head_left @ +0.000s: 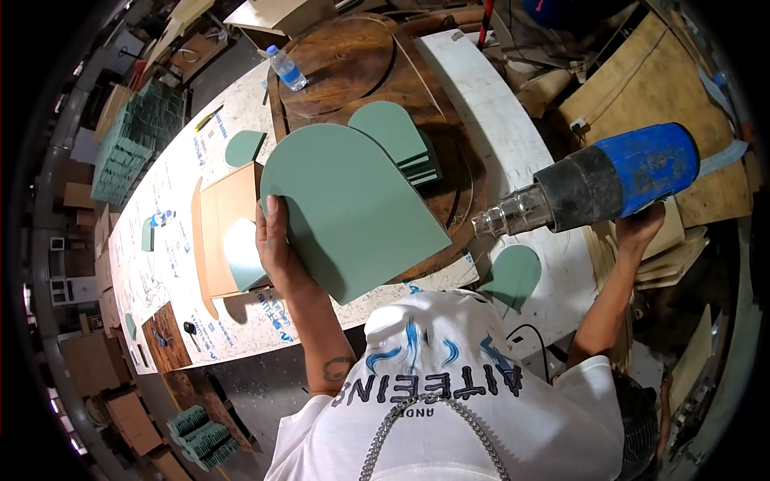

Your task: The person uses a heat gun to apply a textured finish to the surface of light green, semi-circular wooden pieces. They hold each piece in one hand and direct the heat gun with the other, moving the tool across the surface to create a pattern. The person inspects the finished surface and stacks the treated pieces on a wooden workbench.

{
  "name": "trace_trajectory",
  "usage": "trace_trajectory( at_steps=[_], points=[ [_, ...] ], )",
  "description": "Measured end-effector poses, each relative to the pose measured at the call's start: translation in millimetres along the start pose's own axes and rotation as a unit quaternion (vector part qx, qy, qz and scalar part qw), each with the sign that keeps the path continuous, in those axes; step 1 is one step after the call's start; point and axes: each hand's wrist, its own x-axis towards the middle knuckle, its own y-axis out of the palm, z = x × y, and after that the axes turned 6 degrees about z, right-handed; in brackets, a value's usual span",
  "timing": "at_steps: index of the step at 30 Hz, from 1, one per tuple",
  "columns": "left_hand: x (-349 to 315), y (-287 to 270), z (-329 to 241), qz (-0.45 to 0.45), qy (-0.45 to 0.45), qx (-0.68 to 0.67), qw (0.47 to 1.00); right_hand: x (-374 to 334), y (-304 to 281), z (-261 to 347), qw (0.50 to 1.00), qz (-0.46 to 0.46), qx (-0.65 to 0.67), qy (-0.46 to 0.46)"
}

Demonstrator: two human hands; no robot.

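My left hand (277,244) grips the left edge of a large green arch-topped board (353,200), thumb over its face. The board is raised in front of me, its rounded end pointing away. Off to the right, my right hand (640,228) is wrapped around the handle of a blue and black heat gun (618,176); most of the fingers are hidden behind its body. The gun's stepped metal nozzle points left, toward the board but apart from it. Beyond the board, smaller green arched pieces (389,128) lie stacked on a brown wooden panel (337,60).
A white printed work surface (172,264) spreads to the left, bearing a tan board (228,200) and a green piece (242,148). A water bottle (287,68) stands on the brown panel. Another green piece (513,276) lies below the nozzle. Stacked green pieces (140,140) stand far left.
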Motion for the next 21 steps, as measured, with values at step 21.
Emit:
trace_trajectory(
  at_steps=[21],
  points=[
    [0.8,-5.1,4.2,0.001,-0.013,0.000,1.000,-10.6,-1.0,-11.2,0.996,-0.004,0.057,0.067]
  ],
)
